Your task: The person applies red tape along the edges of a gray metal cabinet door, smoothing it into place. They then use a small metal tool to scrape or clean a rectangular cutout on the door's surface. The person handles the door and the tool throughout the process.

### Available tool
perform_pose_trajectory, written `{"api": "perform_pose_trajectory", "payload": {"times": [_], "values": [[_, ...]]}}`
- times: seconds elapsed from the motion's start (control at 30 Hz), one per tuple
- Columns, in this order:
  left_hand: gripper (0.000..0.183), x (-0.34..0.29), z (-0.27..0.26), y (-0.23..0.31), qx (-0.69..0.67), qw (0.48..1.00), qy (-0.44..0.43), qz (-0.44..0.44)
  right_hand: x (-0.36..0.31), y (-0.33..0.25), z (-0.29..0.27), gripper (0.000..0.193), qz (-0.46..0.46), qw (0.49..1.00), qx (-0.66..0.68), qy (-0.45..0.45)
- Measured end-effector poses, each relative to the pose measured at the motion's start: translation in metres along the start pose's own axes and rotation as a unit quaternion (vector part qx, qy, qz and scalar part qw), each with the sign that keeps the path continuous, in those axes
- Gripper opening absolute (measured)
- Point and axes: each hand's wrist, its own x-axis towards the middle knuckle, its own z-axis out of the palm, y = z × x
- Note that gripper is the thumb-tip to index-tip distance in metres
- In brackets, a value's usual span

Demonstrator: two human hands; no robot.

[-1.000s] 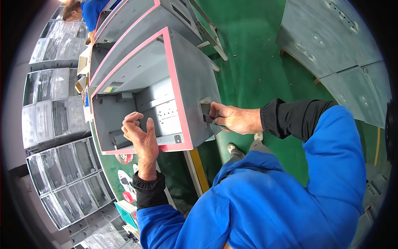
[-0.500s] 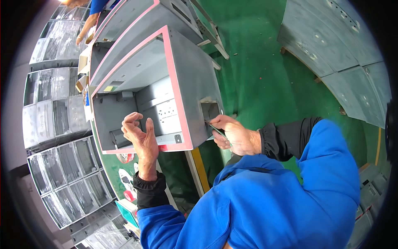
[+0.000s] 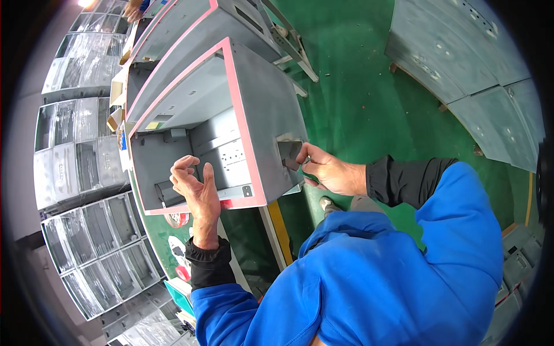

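Note:
A grey metal cabinet (image 3: 268,115) lies with its pink-edged open front towards the left. My left hand (image 3: 198,187) is raised before the lower rim of that opening, palm inward, thumb and bent fingers apart, holding nothing I can see. At the cabinet's right side, my right hand (image 3: 332,172) is beside a square cutout (image 3: 290,154). Its fingers are curled together, with the fingertips at the cutout's right edge. Whatever is between them is hidden or too small to name.
More grey cabinets with pink edges (image 3: 190,40) stand beyond on a stand (image 3: 297,55). Wrapped metal boxes (image 3: 107,230) are stacked at the left. Large grey panels (image 3: 461,63) stand at the right on the green floor (image 3: 352,98). Another person's hand (image 3: 134,10) shows at the top left.
My right hand has shifted slightly right and its fingertips have moved up to the cutout's edge; the thin rod-like thing in it no longer shows. The other person's arm has drawn back upward.

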Motion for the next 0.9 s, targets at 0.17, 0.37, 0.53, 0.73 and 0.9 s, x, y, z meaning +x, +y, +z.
{"api": "perform_pose_trajectory", "payload": {"times": [0.17,0.37,0.53,0.73,0.9], "values": [[0.034,0.001,-0.001,0.001,-0.001,1.000,0.001,-0.004,0.007,-0.014,0.001,0.004,0.031,0.999,-0.039,-0.022],[0.035,0.000,-0.001,0.002,0.002,1.000,-0.005,-0.011,0.000,-0.016,0.018,0.006,0.066,0.995,0.059,0.044],[0.029,0.000,-0.001,0.006,0.014,1.000,-0.001,-0.005,0.007,-0.023,0.011,0.012,0.019,0.999,0.031,0.018],[0.033,0.000,-0.001,0.003,-0.008,1.000,0.002,-0.011,0.008,-0.011,0.006,0.014,-0.003,0.998,-0.038,-0.047],[0.029,0.000,0.000,0.002,0.005,1.000,-0.006,-0.006,0.005,-0.023,0.003,0.014,-0.006,0.984,-0.164,-0.072]]}}
